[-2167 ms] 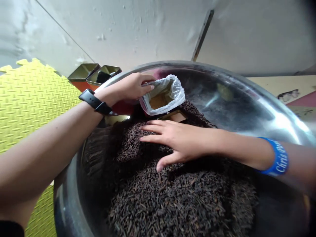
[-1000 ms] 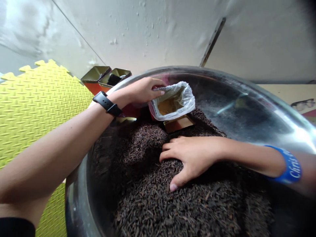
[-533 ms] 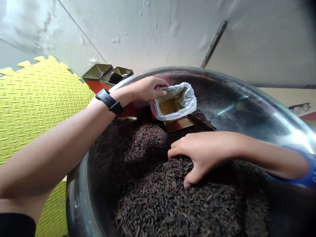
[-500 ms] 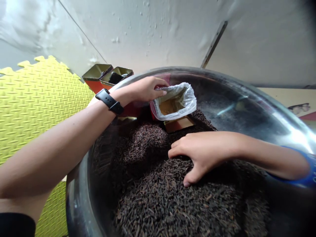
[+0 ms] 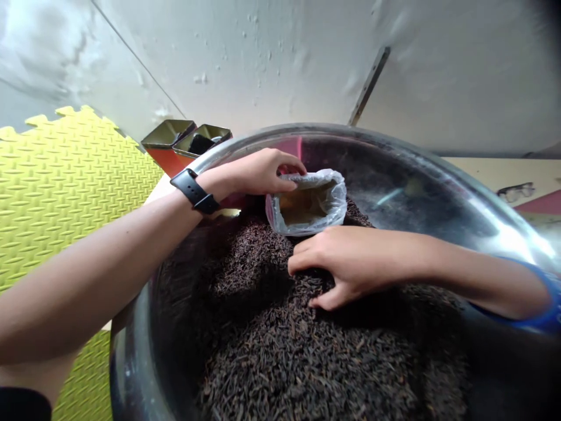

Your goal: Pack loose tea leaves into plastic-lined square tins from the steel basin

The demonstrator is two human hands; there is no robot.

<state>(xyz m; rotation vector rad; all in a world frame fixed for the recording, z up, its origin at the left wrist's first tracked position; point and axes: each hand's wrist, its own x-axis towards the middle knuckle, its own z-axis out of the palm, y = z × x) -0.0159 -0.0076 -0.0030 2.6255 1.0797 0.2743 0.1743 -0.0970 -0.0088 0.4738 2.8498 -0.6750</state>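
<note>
My left hand (image 5: 267, 169) pinches the far-left edge of a tin lined with a clear plastic bag (image 5: 335, 202). The tin's open mouth faces me, and its lower body is hidden behind the bag rim and my right hand. Dark, dry loose tea leaves (image 5: 289, 368) fill much of a large shiny metal basin (image 5: 135, 356). Just in front of the tin, my right hand (image 5: 350, 257) is sunk in the tea, fingers curled and thumb opposed around a clump of leaves. Some of its fingertips are buried from sight.
Two open red-sided tins (image 5: 164, 137) stand beyond the basin's left rim, the nearer with a dark object inside. Yellow foam matting (image 5: 74, 193) lies at left. Behind rises a pale wall (image 5: 280, 64) with a metal strip (image 5: 370, 85). Eyeglasses (image 5: 516, 192) lie at right.
The lined tin has come lower and its gold front face has gone from sight. My right hand has moved left and towards the tin, its fingers curling into the tea.
</note>
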